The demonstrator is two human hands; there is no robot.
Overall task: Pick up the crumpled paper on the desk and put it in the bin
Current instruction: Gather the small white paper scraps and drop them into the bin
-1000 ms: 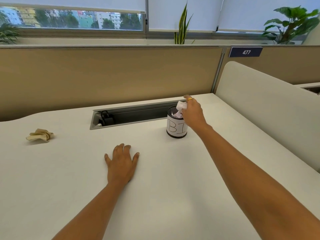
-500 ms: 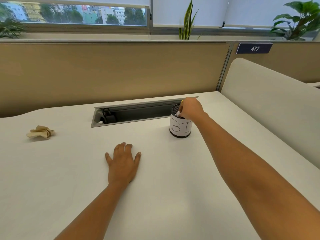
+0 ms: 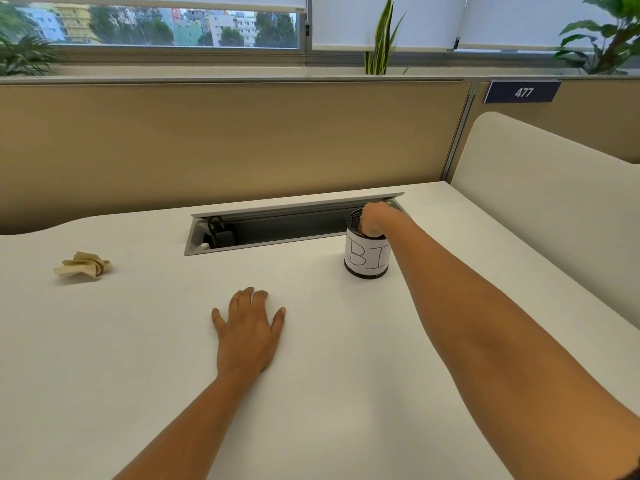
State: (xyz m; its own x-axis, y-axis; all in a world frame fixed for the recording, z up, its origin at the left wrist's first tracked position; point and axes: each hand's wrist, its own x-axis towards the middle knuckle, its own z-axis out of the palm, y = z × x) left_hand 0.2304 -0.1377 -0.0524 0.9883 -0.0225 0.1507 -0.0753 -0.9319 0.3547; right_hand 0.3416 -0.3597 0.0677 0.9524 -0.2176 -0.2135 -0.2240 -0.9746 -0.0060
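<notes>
A small black mesh bin [image 3: 366,260] with a white label reading "BI" stands on the white desk [image 3: 145,341], just in front of the cable slot. My right hand [image 3: 376,221] is curled over the bin's rim with its fingers dipped inside, so the fingertips and anything they hold are hidden. No white paper shows. A crumpled tan paper [image 3: 84,265] lies on the desk at the far left, well away from both hands. My left hand [image 3: 247,330] rests flat on the desk, palm down, fingers slightly apart, holding nothing.
An open grey cable slot [image 3: 277,227] with a black plug inside runs across the back of the desk. A tan partition wall [image 3: 225,143] stands behind it. A white rounded divider [image 3: 540,209] borders the desk on the right.
My right hand, which held a white crumpled paper above the bin, has gone down into the bin's mouth, and the paper is out of sight. My left hand has stayed put.
</notes>
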